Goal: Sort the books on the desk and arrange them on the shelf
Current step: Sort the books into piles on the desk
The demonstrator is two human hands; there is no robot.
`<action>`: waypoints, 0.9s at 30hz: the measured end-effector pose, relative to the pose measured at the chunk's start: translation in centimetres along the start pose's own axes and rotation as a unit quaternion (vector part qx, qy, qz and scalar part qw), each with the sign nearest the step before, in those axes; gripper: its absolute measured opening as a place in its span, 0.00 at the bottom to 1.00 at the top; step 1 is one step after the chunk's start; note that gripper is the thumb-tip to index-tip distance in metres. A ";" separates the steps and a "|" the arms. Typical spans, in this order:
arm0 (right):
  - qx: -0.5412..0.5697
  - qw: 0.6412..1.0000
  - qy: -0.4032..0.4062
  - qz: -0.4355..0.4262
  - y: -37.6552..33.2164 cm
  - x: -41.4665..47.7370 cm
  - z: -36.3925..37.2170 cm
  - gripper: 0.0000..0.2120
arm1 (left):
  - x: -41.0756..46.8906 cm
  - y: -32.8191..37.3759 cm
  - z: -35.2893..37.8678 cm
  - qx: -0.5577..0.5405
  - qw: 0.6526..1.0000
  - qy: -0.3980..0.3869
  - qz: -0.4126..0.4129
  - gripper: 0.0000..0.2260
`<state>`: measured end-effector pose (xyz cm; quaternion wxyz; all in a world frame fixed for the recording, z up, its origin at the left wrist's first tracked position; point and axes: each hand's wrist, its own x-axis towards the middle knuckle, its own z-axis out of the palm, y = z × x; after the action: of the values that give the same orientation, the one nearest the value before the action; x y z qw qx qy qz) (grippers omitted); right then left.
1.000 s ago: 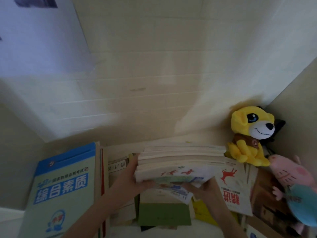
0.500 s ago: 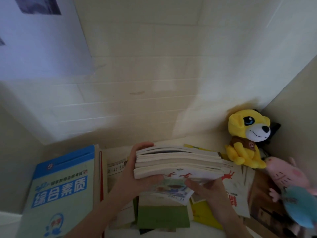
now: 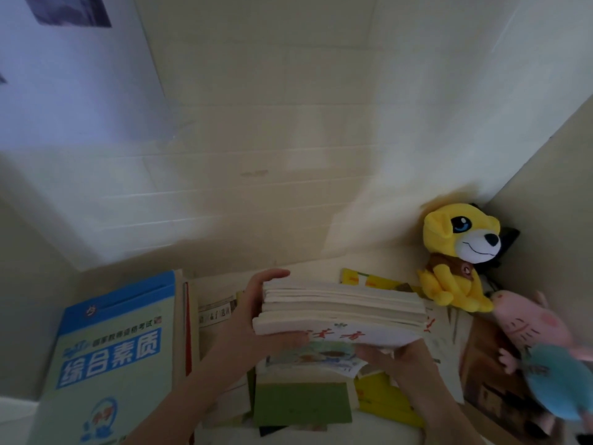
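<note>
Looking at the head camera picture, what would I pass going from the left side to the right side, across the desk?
blue and green book → left hand → stack of books held up off the desk → yellow plush dog → pink plush toy

Bare left hand (image 3: pixel 253 319), bare right hand (image 3: pixel 404 361), forearms (image 3: pixel 179 409) uncovered as far as visible

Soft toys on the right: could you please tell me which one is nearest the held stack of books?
The yellow dog, just beyond the right end of the stack of books; the pink toy and blue toy lie farther right.
</note>
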<state>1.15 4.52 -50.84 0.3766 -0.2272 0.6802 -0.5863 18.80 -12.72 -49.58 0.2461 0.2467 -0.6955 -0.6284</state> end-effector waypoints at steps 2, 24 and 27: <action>-0.010 1.000 -0.022 0.019 0.6 0.2 -0.2 0.13 | -0.2 -0.8 -0.3 0.007 0.999 -0.020 -0.032 0.41; -0.029 0.999 0.008 0.012 1.9 0.4 0.9 0.18 | -0.1 -4.4 1.1 0.013 0.990 -0.003 -0.138 0.41; -0.012 1.000 -0.025 0.001 1.1 1.6 0.0 0.22 | 1.1 -3.7 1.1 0.051 0.986 0.049 -0.152 0.35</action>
<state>0.30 3.50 -52.28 0.3913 -0.2461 0.6779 -0.5717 17.36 -12.92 -53.34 0.1687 0.3921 -0.6683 -0.6093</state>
